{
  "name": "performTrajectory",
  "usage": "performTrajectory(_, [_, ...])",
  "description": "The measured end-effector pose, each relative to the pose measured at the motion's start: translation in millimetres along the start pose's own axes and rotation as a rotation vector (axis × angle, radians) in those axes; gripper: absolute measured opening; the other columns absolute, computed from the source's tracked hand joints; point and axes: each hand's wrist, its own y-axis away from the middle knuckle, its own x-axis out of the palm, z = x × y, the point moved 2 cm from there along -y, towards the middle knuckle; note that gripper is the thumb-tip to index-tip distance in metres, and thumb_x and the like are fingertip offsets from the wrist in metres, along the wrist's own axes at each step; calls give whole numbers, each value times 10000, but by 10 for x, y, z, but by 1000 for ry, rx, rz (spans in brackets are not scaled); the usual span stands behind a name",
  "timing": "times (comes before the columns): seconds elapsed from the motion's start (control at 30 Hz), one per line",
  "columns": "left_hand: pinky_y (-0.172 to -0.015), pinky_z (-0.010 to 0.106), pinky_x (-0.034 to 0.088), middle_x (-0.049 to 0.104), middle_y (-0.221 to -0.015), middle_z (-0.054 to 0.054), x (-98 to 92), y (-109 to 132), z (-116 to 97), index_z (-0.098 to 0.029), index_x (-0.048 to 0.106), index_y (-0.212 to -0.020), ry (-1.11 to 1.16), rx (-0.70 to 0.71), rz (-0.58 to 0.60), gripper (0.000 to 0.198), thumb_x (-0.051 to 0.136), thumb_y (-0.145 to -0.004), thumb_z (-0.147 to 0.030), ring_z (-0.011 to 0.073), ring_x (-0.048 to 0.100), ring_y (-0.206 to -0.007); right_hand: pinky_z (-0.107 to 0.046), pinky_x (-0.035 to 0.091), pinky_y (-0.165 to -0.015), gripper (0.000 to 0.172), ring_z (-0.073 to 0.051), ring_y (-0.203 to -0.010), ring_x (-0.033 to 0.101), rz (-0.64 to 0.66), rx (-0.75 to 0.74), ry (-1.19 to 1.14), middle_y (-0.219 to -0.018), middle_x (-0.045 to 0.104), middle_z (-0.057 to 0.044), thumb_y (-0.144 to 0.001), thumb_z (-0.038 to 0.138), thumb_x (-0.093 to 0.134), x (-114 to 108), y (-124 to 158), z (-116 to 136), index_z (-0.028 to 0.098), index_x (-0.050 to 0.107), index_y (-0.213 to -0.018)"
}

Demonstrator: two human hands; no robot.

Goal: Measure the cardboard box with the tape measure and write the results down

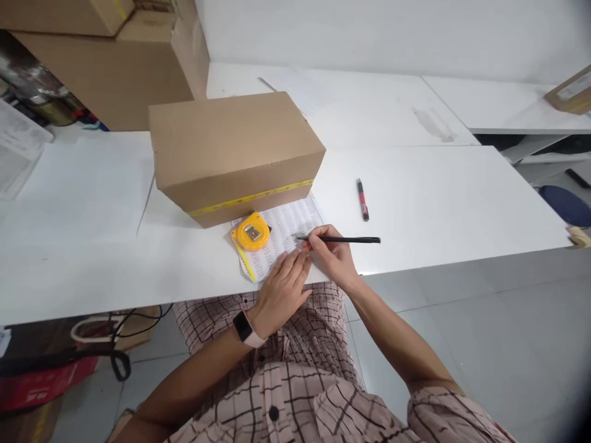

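My right hand (pixel 333 253) grips a black pen (pixel 353 239), its tip at a sheet covered in rows of print (pixel 295 216). Flat on the lower edge of that printed sheet lies my left hand (pixel 285 289), fingers stretched out and close to the right fingertips. A yellow tape measure (pixel 252 232) rests on the sheet's left part, with a bit of yellow strip running down beside it. Behind them stands a closed cardboard box (pixel 235 138) with a yellow band along its lower front; it covers the far end of the sheet.
A red and black pen (pixel 362 200) lies on the white table (pixel 438 197) right of the box. Larger cartons (pixel 138 67) are stacked at the back left. White paper (pixel 87 184) spreads over the left side. Another small box (pixel 572 92) sits far right.
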Motion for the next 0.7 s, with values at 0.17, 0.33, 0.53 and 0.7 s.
performTrajectory(0.17, [-1208, 544, 317, 494, -1526, 200, 40, -10, -69, -85, 438, -1471, 7, -49, -10, 545, 572, -961, -220, 332, 427, -1446, -296, 469, -571, 309, -132, -627, 550, -33, -16, 161, -704, 582, 19, -812, 491, 745, -195, -168, -170, 231, 578, -797])
performTrajectory(0.33, [-1190, 586, 336, 552, -1475, 182, 110, -38, -121, -135, 507, -1431, 50, -121, -57, 454, 527, -978, -160, 338, 470, -1409, -291, 418, -529, 271, -121, -554, 494, 4, -12, 212, -647, 542, 41, -882, 472, 674, -286, -154, -180, 246, 532, -830])
performTrajectory(0.53, [-1194, 580, 334, 558, -1475, 154, 141, -8, -125, -134, 475, -1454, 2, -97, -59, 450, 496, -1005, -147, 324, 464, -1412, -314, 396, -539, 310, -130, -556, 470, 10, -44, 265, -616, 525, 34, -838, 416, 727, -269, -114, -210, 247, 516, -689])
performTrajectory(0.7, [-1172, 561, 372, 600, -1432, 138, 114, -19, -142, -116, 506, -1422, -83, -78, -92, 418, 496, -1005, -140, 329, 505, -1371, -294, 320, -522, 322, -115, -541, 372, 31, -74, 315, -588, 450, 52, -864, 362, 671, -296, -120, -213, 242, 454, -659])
